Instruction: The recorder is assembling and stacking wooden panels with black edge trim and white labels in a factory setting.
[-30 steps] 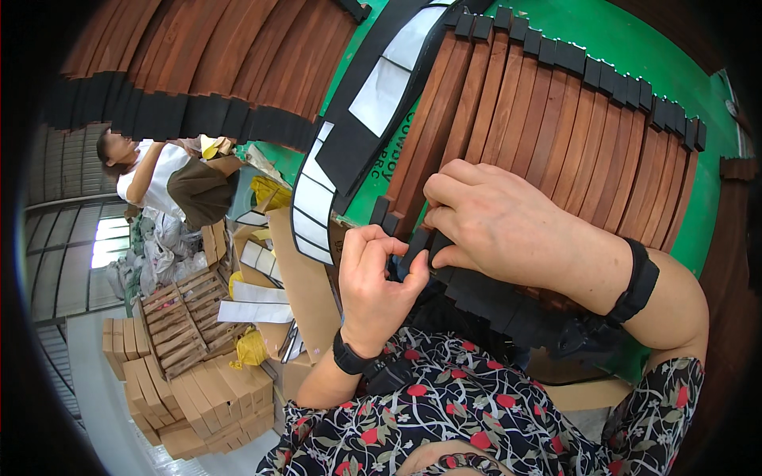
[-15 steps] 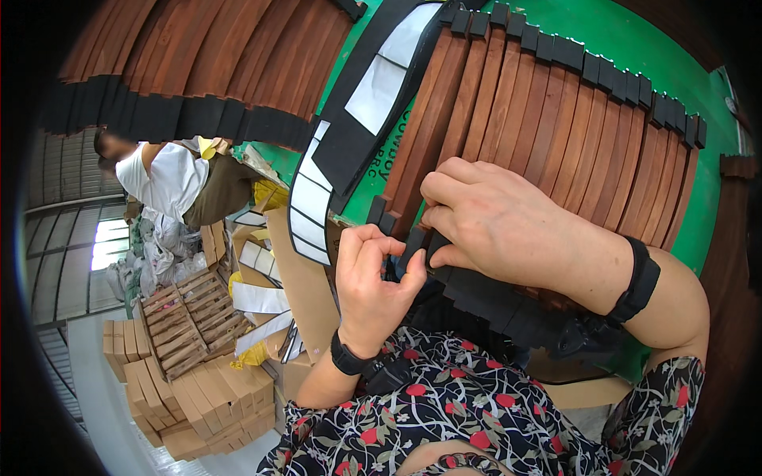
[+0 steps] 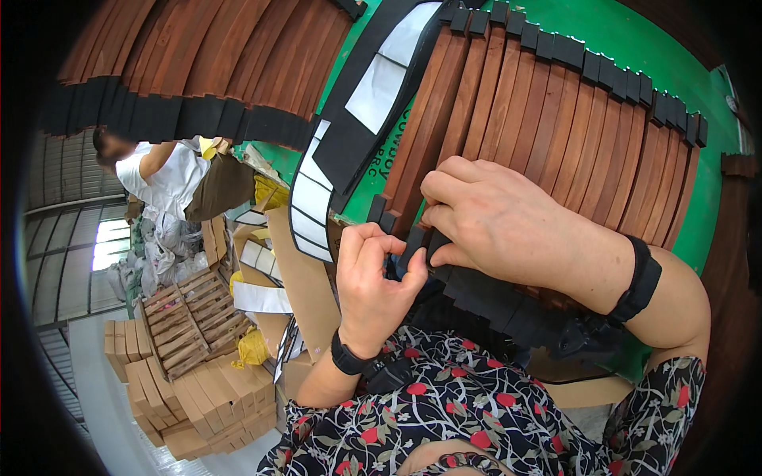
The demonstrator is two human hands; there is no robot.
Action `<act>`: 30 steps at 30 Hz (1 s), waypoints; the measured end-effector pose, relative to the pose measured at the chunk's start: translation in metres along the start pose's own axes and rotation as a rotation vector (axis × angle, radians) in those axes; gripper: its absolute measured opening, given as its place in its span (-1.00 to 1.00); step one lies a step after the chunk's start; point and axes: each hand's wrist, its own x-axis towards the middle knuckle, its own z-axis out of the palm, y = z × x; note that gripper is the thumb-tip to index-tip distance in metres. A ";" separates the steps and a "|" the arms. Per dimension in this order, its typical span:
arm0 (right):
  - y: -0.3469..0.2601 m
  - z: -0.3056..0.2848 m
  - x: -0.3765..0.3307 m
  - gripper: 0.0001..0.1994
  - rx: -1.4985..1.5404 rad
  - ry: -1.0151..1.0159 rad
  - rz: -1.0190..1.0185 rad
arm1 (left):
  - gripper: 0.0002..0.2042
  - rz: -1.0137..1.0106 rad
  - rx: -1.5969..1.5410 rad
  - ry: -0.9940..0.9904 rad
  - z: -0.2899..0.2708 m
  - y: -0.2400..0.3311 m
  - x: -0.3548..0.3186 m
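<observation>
Slats of reddish-brown wood (image 3: 556,151), each capped in black foam, lie side by side on a green table (image 3: 635,40), long axes running from 7 o'clock up toward 1 o'clock. A black backing strip (image 3: 349,143) with white rectangular labels curves at 11 o'clock of the hands. The right hand (image 3: 508,222) is curled, fingertips pinching a black foam pad (image 3: 413,242) at a slat's near end; the left hand (image 3: 373,285), half closed, presses the same pad from 7 o'clock.
</observation>
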 end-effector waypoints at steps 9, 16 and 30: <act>-0.002 -0.003 0.001 -0.64 0.025 -0.092 0.037 | -0.73 0.000 0.014 -0.017 -0.001 0.001 0.001; -0.001 0.001 0.001 -0.68 -0.037 -0.032 0.004 | -0.74 -0.011 0.010 -0.028 -0.001 0.002 0.003; -0.004 -0.007 0.001 -0.64 -0.032 -0.056 -0.058 | -0.63 -0.034 -0.009 -0.085 -0.015 0.008 0.003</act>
